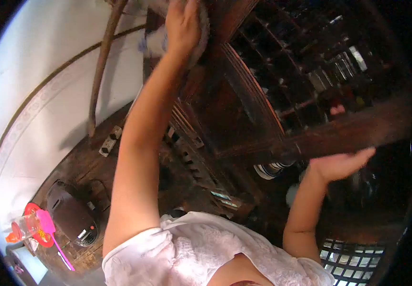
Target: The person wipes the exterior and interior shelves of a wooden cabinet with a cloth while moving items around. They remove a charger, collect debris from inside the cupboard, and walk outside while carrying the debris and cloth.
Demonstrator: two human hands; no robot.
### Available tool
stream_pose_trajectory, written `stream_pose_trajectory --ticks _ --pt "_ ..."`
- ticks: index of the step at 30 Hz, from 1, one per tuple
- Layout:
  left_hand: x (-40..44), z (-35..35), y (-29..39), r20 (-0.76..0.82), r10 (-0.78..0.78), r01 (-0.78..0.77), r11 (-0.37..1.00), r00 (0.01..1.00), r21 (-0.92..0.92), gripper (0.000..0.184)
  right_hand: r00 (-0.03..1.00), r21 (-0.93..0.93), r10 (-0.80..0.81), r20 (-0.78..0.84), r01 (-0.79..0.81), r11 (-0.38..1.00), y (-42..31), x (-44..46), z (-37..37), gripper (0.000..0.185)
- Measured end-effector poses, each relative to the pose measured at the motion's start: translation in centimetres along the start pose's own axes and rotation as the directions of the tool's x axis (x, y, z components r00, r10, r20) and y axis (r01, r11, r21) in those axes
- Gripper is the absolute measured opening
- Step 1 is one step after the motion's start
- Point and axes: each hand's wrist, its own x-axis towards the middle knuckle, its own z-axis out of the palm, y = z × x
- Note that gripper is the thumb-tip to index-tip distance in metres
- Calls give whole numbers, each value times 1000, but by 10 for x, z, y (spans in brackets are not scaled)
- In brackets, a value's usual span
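Note:
At the top edge, my left hand (184, 29) is raised against the dark wooden cabinet (244, 109), its fingertips cut off by the frame. Under and around it is a whitish, blurred cloth (156, 44) with a bluish patch, and the hand presses on it. To the right, my right hand (343, 165) lies with fingers stretched out along the cabinet's lower rail, holding nothing. Above that hand, glassware and small items stand dimly behind the cabinet's latticed door (306, 71).
A wooden pole (102, 71) leans on the white wall at left. Below it, the wooden tabletop (80, 167) bears a power strip (110, 141), a dark appliance (72, 212), a pink fly swatter (47, 222) and a red plate (30, 209). A black basket (353, 257) stands at lower right.

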Motion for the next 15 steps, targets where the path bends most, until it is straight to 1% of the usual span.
stream_pose_trajectory --ticks 1,3,4,6,7,8,9,10,11,13,14,15 --pt "6 3 4 11 -26 26 1000 1000 -4 41 1000 -44 -19 -23 18 999 2 0 -1 62" --pt "11 2 19 -2 183 -182 976 983 -118 49 989 -168 -66 -134 43 985 -1 -2 -1 60" --pt "1 1 1 14 166 -163 980 986 -116 49 989 -185 -52 -137 26 982 0 -4 1 60" --pt "-27 -9 -52 -101 72 -76 996 992 -39 38 957 -274 -209 -202 150 950 1 -5 7 50" --pt "-45 -13 -82 -132 -65 59 997 989 -46 38 922 -438 -361 -142 269 858 4 -2 -11 46" --pt "-67 -16 -110 -159 -201 194 979 967 -58 37 859 -594 -507 -76 369 715 8 1 -28 43" --pt "-90 -15 -143 -194 -229 208 970 954 -122 37 773 -718 -634 -9 436 542 11 4 -45 40" --pt "-109 -17 -169 -229 -264 225 957 937 -184 36 703 -886 -702 117 394 246 9 5 -51 40" --pt "-119 -20 -180 -232 -284 244 951 930 -188 36 700 -892 -699 148 399 211 8 7 -50 40" --pt "-134 -26 -200 -164 -553 487 814 817 -318 36 692 -900 -691 209 412 141 5 10 -48 40" --pt "-132 -24 -210 -129 -579 445 734 805 -513 35 783 -729 -613 104 479 489 4 11 -43 38" --pt "-138 -27 -207 -137 -587 447 729 798 -519 35 828 -593 -555 76 485 642 1 10 -40 37"
